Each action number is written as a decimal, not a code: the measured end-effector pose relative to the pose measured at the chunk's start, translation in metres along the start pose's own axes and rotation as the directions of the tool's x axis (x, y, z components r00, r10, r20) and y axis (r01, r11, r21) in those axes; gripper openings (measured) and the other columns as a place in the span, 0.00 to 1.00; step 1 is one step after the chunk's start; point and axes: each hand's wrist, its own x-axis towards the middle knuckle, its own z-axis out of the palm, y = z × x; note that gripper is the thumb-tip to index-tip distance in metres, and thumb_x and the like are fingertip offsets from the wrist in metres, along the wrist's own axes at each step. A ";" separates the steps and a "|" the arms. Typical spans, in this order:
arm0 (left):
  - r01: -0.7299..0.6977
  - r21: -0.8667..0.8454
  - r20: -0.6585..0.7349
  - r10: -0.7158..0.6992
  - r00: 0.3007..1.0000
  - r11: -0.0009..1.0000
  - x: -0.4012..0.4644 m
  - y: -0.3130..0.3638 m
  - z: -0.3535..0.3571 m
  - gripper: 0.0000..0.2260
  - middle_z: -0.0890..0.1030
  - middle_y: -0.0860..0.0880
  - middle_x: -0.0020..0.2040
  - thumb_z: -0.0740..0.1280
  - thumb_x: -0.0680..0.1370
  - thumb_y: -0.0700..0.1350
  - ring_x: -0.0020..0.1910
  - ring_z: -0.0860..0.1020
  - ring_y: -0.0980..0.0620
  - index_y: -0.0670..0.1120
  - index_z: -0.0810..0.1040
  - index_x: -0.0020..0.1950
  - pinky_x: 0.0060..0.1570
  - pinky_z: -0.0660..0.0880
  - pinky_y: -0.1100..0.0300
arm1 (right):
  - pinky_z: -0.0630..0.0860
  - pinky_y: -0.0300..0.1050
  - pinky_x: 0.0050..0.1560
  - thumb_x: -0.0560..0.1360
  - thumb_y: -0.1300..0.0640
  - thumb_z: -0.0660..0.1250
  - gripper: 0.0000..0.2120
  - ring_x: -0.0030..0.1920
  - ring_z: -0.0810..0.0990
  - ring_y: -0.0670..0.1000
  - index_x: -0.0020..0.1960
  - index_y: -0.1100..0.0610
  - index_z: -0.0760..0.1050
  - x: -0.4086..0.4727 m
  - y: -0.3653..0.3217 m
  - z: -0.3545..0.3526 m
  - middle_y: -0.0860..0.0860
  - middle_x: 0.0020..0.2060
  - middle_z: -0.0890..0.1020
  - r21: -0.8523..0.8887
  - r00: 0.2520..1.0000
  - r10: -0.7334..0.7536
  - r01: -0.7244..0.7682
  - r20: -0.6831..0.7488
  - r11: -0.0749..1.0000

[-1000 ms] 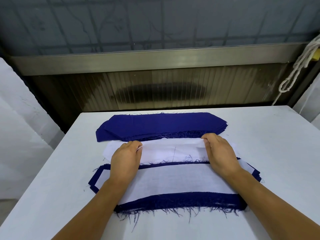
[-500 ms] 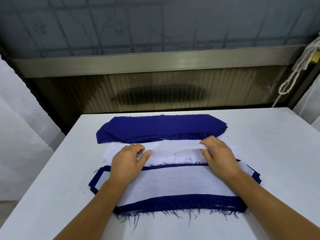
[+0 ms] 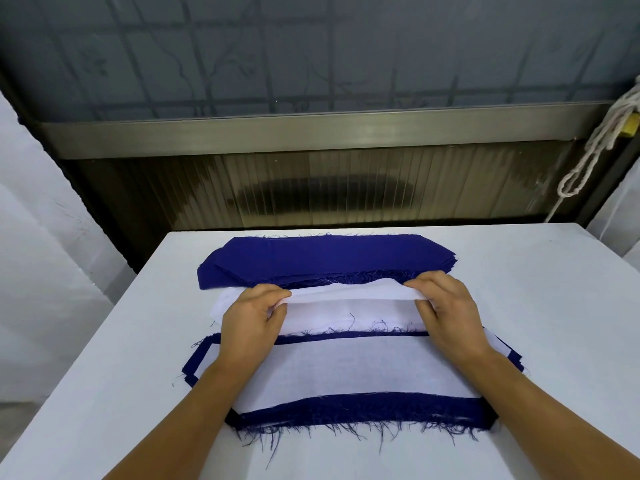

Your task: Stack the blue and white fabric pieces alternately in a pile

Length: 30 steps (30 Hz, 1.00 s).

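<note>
Head cam only here. The top thin white fabric piece [image 3: 346, 295] on the white stack [image 3: 346, 311], mid-table between the far dark blue fabric stack [image 3: 325, 259] and the near alternating blue-and-white pile [image 3: 343, 370], looks super light and floppy, probably clingy, with fraying edges, so grabbing both ends seems the way to go. Left hand [image 3: 252, 315] pinches its left end, right hand [image 3: 445, 306] pinches the right end, both palms down, forearms reaching over the near pile on the white table [image 3: 554, 306].
</note>
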 end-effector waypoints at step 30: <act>-0.386 0.261 -0.006 0.401 0.916 0.885 -0.038 -0.001 -0.089 0.15 0.83 0.51 0.54 0.61 0.79 0.51 0.53 0.78 0.54 0.45 0.85 0.51 0.54 0.74 0.61 | 0.78 0.50 0.57 0.77 0.66 0.58 0.15 0.58 0.81 0.55 0.55 0.63 0.83 -0.040 -0.017 -0.061 0.54 0.56 0.83 -0.168 0.941 -0.337 0.327 -0.036 0.930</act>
